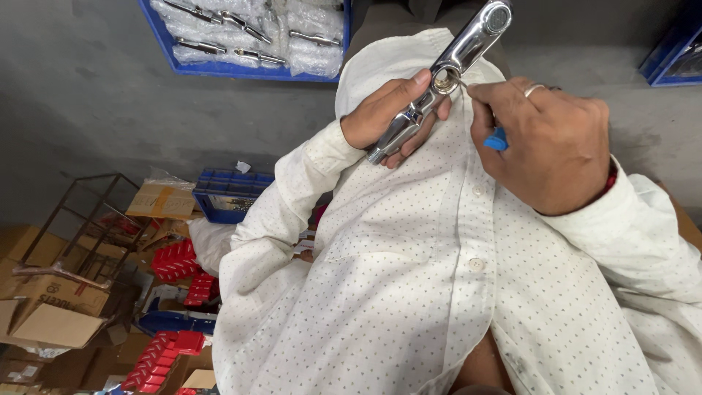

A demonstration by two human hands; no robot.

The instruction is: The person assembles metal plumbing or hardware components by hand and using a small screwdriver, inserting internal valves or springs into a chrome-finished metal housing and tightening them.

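Note:
My left hand [385, 115] grips a shiny chrome tap spout [453, 62] by its lower threaded end, holding it slanted up to the right in front of my white dotted shirt [409, 278]. My right hand [548, 143], with a ring on one finger, pinches a small tool with a blue handle [496, 139]. Its thin metal tip points into the round opening in the middle of the spout. Most of the tool is hidden inside my fist.
A blue bin [248, 36] of bagged chrome parts lies on the grey floor at the top. Another blue crate [227, 194], a wire rack [80, 219], cardboard boxes [44, 314] and several red plastic parts [172, 260] crowd the left. A blue bin corner [676, 51] shows at top right.

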